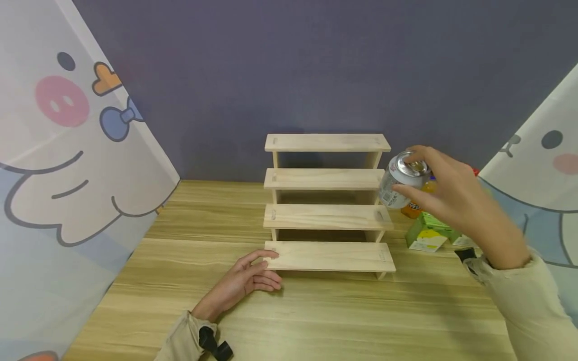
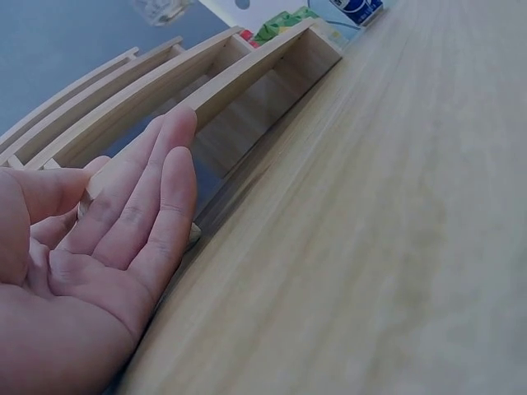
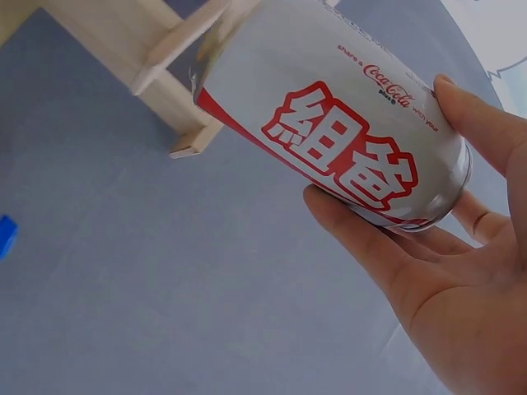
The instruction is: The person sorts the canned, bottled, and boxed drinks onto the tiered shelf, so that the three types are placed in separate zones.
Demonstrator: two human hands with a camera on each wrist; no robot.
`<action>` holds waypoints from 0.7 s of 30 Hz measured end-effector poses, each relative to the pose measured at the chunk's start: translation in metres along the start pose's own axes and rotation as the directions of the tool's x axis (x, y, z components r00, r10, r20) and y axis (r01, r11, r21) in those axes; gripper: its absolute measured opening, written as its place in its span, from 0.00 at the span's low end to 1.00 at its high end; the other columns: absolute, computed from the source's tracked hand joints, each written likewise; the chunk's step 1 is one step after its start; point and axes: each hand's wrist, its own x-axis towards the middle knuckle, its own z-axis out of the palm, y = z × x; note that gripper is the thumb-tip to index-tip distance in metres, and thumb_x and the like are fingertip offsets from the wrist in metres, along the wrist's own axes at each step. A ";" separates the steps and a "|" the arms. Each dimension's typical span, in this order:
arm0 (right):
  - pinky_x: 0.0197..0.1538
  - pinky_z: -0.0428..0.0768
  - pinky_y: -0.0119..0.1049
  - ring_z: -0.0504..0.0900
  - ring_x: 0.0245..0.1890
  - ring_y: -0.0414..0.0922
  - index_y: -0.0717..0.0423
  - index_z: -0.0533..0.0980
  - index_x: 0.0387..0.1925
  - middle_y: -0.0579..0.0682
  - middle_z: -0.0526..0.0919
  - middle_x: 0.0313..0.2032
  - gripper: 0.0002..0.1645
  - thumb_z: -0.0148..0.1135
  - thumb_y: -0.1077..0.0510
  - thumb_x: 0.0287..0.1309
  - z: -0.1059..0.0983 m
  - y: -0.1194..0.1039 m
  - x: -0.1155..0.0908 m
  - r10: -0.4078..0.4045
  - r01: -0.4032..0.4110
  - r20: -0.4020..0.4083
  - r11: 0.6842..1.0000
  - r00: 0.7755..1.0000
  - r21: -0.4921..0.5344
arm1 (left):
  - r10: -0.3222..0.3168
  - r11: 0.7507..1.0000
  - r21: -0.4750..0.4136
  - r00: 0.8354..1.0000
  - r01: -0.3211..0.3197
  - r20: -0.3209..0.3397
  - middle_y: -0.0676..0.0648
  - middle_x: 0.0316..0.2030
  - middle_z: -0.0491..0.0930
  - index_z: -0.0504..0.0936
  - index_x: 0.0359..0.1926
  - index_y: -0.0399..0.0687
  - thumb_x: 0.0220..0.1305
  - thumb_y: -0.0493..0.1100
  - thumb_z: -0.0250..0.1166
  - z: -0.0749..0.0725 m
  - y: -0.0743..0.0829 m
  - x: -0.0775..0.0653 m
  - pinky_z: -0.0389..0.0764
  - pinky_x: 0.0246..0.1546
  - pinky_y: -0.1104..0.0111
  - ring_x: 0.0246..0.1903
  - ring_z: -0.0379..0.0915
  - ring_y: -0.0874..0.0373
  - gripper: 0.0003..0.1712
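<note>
My right hand (image 1: 460, 200) holds a silver-white soda can (image 1: 397, 188), thumb and fingers around its top end, beside the upper right tiers of a stepped wooden shelf (image 1: 329, 255). In the right wrist view the can (image 3: 346, 123) shows red-outlined characters and small Coca-Cola lettering; it is tilted. My left hand (image 1: 246, 281) touches the left end of the lowest tier. The left wrist view shows that hand (image 2: 115, 239) palm up to the camera, its fingers nearly straight against the board's end.
Right of the shelf stand a green carton with a yellow fruit picture (image 1: 426, 233) and an orange drink bottle (image 1: 411, 209), partly behind my right hand. A blue can (image 2: 360, 10) appears in the left wrist view. Cartoon-printed panels flank the wooden table (image 1: 343, 321); a dark wall rises behind.
</note>
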 end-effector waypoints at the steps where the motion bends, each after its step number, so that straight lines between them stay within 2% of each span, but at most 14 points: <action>1: 0.34 0.71 0.17 0.79 0.35 0.39 0.59 0.73 0.52 0.53 0.81 0.52 0.35 0.82 0.62 0.41 0.000 -0.001 0.004 -0.001 0.001 -0.004 1.000 1.000 0.011 | -0.005 1.000 -0.001 1.000 0.005 -0.005 0.33 0.48 0.83 0.61 0.71 0.39 0.82 0.43 0.42 0.000 0.000 0.000 0.82 0.52 0.53 0.48 0.82 0.42 0.23; 7: 0.34 0.71 0.18 0.78 0.33 0.39 0.60 0.74 0.53 0.52 0.82 0.52 0.35 0.81 0.62 0.43 0.002 -0.007 0.026 -0.028 0.030 -0.046 0.998 0.999 0.048 | -0.020 1.000 -0.009 1.000 0.020 -0.018 0.34 0.47 0.84 0.61 0.71 0.38 0.82 0.42 0.42 0.001 0.001 -0.001 0.82 0.53 0.53 0.49 0.82 0.43 0.23; 15: 0.38 0.71 0.21 0.78 0.36 0.38 0.58 0.73 0.56 0.50 0.82 0.49 0.33 0.79 0.61 0.49 0.008 -0.016 0.052 -0.050 0.054 -0.041 0.991 0.998 0.119 | -0.010 1.000 -0.010 1.000 0.010 -0.009 0.33 0.48 0.83 0.61 0.71 0.38 0.82 0.41 0.41 0.001 0.000 -0.001 0.82 0.52 0.55 0.48 0.82 0.43 0.23; 21: 0.39 0.72 0.20 0.80 0.38 0.42 0.61 0.74 0.54 0.53 0.82 0.48 0.30 0.77 0.60 0.51 0.015 -0.022 0.077 -0.111 0.122 -0.071 0.979 0.991 0.164 | -0.021 1.000 -0.014 1.000 0.021 -0.013 0.34 0.48 0.84 0.61 0.71 0.38 0.82 0.42 0.42 0.002 0.001 -0.001 0.82 0.53 0.54 0.49 0.82 0.43 0.23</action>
